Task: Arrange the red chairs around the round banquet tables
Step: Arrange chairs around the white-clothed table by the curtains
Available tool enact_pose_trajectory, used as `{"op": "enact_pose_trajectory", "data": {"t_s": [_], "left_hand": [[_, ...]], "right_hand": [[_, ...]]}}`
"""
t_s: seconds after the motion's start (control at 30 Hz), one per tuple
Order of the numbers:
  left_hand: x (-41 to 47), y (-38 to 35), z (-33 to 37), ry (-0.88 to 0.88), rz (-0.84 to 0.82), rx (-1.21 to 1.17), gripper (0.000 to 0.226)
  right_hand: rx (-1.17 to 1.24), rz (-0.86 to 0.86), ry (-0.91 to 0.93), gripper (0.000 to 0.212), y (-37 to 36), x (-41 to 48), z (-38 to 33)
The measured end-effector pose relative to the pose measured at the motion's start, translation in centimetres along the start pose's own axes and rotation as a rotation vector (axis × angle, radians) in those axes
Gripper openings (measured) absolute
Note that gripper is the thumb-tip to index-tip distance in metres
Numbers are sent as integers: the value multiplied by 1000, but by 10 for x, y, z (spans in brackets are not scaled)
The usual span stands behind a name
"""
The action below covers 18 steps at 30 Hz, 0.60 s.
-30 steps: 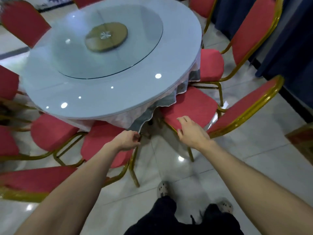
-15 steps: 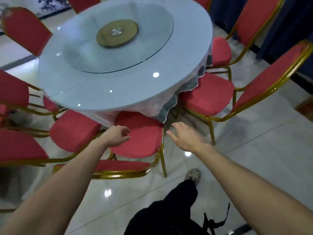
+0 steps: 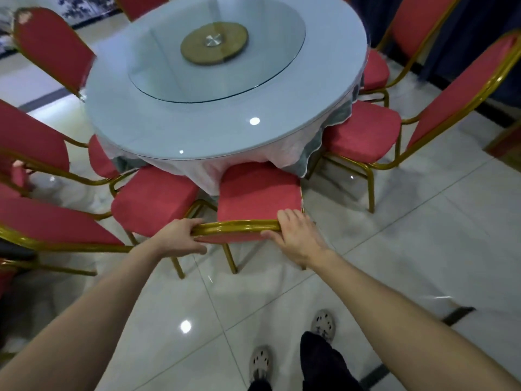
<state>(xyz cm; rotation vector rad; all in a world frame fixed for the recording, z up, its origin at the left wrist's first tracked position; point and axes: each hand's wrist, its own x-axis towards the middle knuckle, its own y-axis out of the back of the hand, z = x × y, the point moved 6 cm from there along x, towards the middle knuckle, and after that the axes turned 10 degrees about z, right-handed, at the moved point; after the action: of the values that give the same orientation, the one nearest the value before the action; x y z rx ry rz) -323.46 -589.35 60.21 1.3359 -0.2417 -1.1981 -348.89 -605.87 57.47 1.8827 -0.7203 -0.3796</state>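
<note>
At the near edge of the round banquet table, the left hand is gripping the left end of a red chair's gold top rail, fingers curled over it. Between the hands, the red chair is standing with its seat tucked under the tablecloth. Further right, the right hand is clasping the rail's other end.
</note>
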Motion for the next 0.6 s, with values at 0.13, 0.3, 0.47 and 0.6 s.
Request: {"op": "enact_pose_trajectory", "data": {"t_s": [0.13,0.3,0.47,0.6], "left_hand": [[11,-8,21,-182,227,236,17],[1,-34,48,-334,149,322,10],[-12,-74,107,-453,100,166,15],[0,-86,158,-465,124,89,22]], "right_hand": [[-89,44,-45,61,1,-13,-2],[-121,26,-97,63,14,-56,15],[-169,56,-137,51,36,-100,66],[-149,59,-256,61,58,-101,111]]}}
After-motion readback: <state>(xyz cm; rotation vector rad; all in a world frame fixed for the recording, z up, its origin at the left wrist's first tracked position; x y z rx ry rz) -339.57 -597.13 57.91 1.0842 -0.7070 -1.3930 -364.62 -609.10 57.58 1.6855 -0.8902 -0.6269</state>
